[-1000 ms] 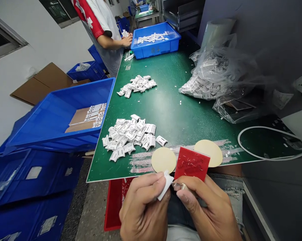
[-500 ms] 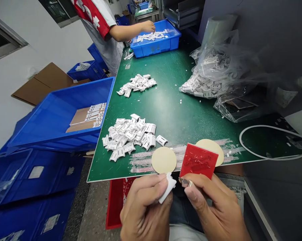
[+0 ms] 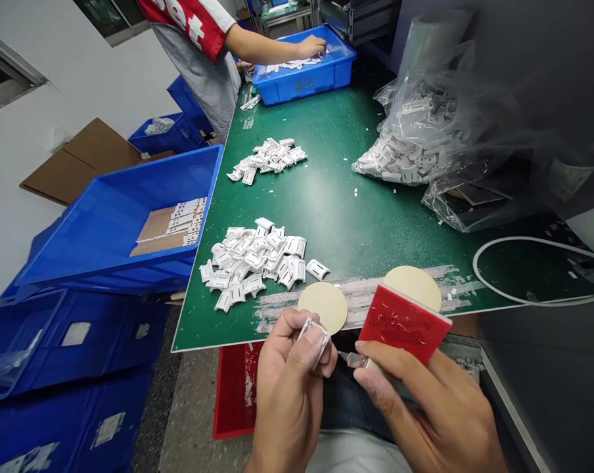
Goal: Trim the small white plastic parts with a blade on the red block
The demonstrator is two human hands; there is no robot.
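Note:
My left hand (image 3: 290, 378) pinches a small white plastic clip (image 3: 315, 339) between thumb and fingers, just in front of the table edge. My right hand (image 3: 428, 407) is shut on a small craft knife (image 3: 355, 359), with its metal blade pointing towards the clip and apart from it. A red square pad (image 3: 404, 323), scored with fine cuts, tilts just beyond my right fingers. Two round beige discs (image 3: 322, 306) (image 3: 413, 288) lie on the green mat (image 3: 336, 223), one partly under the pad. Two heaps of white clips (image 3: 252, 263) (image 3: 265, 159) lie farther up the mat.
A blue bin (image 3: 119, 223) holding cardboard and rows of white parts stands left of the mat, with more blue bins (image 3: 65, 348) below it. A plastic bag of clips (image 3: 415, 131) and a white cable (image 3: 528, 272) lie right. A person reaches into a blue tray (image 3: 304, 75) at the far end.
My left hand has turned the clip and raised it towards the table edge. The red pad has shifted right and tilted. The co-worker's hand has moved into the far blue tray.

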